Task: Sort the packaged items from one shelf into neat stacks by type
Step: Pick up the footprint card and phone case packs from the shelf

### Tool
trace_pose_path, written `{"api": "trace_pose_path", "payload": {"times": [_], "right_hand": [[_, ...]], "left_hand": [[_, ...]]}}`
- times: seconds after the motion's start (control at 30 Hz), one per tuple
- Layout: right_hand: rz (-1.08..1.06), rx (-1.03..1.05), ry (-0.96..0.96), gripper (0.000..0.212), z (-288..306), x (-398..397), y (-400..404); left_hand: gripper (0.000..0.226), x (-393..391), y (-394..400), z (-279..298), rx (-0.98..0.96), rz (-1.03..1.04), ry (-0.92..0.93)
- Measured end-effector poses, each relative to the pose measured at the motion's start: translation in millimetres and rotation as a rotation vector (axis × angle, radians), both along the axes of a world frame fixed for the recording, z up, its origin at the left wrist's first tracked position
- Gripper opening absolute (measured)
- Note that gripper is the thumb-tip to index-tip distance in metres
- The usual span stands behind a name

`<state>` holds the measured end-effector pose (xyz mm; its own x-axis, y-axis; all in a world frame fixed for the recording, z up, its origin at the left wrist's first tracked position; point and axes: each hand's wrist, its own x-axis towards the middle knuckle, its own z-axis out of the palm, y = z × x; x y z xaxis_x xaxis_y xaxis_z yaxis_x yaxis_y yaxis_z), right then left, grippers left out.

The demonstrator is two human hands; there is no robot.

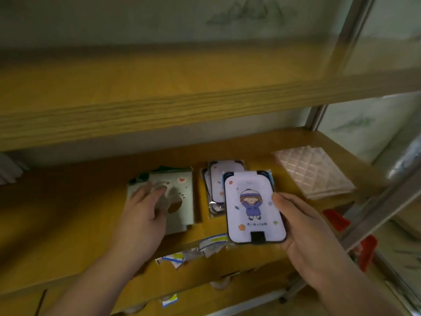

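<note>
On the wooden shelf (68, 215), my right hand (305, 231) holds a lilac packaged card case (254, 207) printed with a cartoon child, face up, just in front of a stack of similar lilac packages (218, 179). To the left lies a pale green stack of packages (180, 190) with paw and heart prints. My left hand (143, 210) rests flat on that green stack, fingers spread, gripping nothing that I can see. A dark green item peeks out behind the green stack.
A pink quilted pack (314, 172) lies at the shelf's right end. Small paper labels (200, 249) hang off the front edge. An upper wooden shelf (159, 110) overhangs closely. Metal uprights (373, 215) and red clips (337, 218) stand at the right.
</note>
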<state>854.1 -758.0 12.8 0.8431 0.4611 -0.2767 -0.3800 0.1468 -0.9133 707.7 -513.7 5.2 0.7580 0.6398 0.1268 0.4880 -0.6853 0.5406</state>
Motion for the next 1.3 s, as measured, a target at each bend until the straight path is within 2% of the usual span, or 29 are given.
{"api": "trace_pose_path", "payload": {"times": [0.17,0.43,0.6,0.73,0.77,0.87,0.93,1.0,1.13,1.3], "right_hand": [[0.132,-0.09,-0.111,0.03,-2.1,48.1,-4.4],[0.269,-0.153,-0.182,0.022,2.4,98.3,30.2],[0.379,-0.313,-0.384,0.018,5.1,109.9,42.5],[0.505,-0.39,-0.505,0.002,-1.1,111.1,36.2],[0.531,-0.41,-0.519,0.005,-1.3,110.8,35.2],[0.59,-0.494,-0.586,0.039,1.0,106.9,37.4],[0.588,-0.527,-0.615,0.052,2.4,104.9,39.8],[0.575,-0.564,-0.674,0.054,3.0,104.9,39.8],[0.483,-0.675,-0.92,0.059,4.8,104.5,31.1],[0.386,-0.529,-1.198,0.048,11.6,85.6,14.4]], "left_hand": [[0.04,7.5,-32.0,-2.2,0.146,0.058,-0.063],[0.043,12.4,-79.8,5.4,0.125,0.1,-0.091],[0.04,12.8,-101.6,8.7,0.067,0.135,-0.134],[0.039,11.6,-111.9,9.5,0.055,0.175,-0.115],[0.038,11.6,-113.8,10.3,0.059,0.178,-0.118],[0.037,11.4,-119.6,12.4,0.065,0.184,-0.134],[0.036,11.4,-124.3,13.6,0.063,0.192,-0.155],[0.036,10.4,-128.4,14.9,0.058,0.202,-0.164],[0.035,5.7,-130.2,16.9,0.099,0.196,-0.156],[0.037,3.6,-123.7,21.4,0.136,0.243,-0.139]]}}
